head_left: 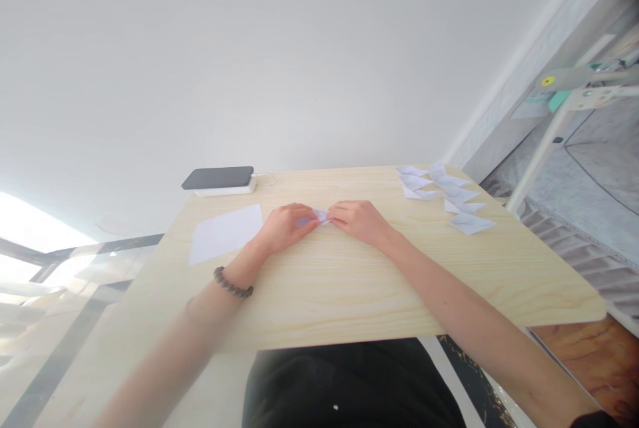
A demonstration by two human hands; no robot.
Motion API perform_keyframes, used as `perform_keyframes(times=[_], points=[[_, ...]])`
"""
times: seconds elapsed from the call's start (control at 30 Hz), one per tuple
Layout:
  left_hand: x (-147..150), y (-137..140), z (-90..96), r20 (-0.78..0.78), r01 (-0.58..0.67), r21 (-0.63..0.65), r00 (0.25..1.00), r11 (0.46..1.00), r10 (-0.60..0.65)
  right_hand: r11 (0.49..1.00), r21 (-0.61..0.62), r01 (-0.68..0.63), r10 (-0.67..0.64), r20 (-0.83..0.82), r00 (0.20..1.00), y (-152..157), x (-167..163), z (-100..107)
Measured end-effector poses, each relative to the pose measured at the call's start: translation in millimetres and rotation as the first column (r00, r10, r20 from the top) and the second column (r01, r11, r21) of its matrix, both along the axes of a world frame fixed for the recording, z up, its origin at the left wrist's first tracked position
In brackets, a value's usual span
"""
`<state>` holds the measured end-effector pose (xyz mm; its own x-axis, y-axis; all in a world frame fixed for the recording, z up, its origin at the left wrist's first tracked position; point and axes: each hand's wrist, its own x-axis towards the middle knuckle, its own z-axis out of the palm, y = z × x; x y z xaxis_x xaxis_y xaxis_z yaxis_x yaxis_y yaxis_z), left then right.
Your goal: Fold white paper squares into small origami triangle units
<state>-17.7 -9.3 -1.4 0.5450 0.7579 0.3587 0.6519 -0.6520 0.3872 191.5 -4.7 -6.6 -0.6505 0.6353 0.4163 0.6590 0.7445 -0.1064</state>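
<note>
A small piece of folded white paper [321, 215] is pinched between my two hands over the middle of the table. My left hand [288, 227], with a dark bead bracelet at its wrist, grips the paper's left side, thumb in front and fingers behind. From the other side, my right hand [360, 220] closes its fingertips on the right end. Both hands partly cover the paper, so its full shape is hidden. Flat white sheets [225, 235] lie to the left of my left hand. Several folded paper boats [462, 195] stand in two rows at the right.
A dark phone [219, 177] rests on a white block at the table's back left, with a white cable [265, 179] attached. The pale wooden table [349, 295] meets a plain wall behind. A white metal frame [542, 148] stands beyond the right edge.
</note>
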Motion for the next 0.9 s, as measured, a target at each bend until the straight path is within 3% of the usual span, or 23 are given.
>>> perform_keyframes(times=[0.47, 0.7, 0.9], points=[[5, -5, 0.5, -0.165, 0.034, 0.185, 0.986, 0.982, -0.003, 0.998, -0.004, 0.065, -0.066, -0.016, 0.998, -2, -2, -3], [9, -7, 1.4, -0.221, 0.030, 0.186, 0.975, 0.982, 0.012, 0.999, 0.025, 0.046, -0.046, 0.006, 0.999, -3, -4, -4], [11, -5, 2.7, -0.256, 0.045, 0.193, 0.967, 0.980, 0.006, 1.000, -0.029, 0.006, -0.006, -0.020, 1.000, -4, -2, -1]])
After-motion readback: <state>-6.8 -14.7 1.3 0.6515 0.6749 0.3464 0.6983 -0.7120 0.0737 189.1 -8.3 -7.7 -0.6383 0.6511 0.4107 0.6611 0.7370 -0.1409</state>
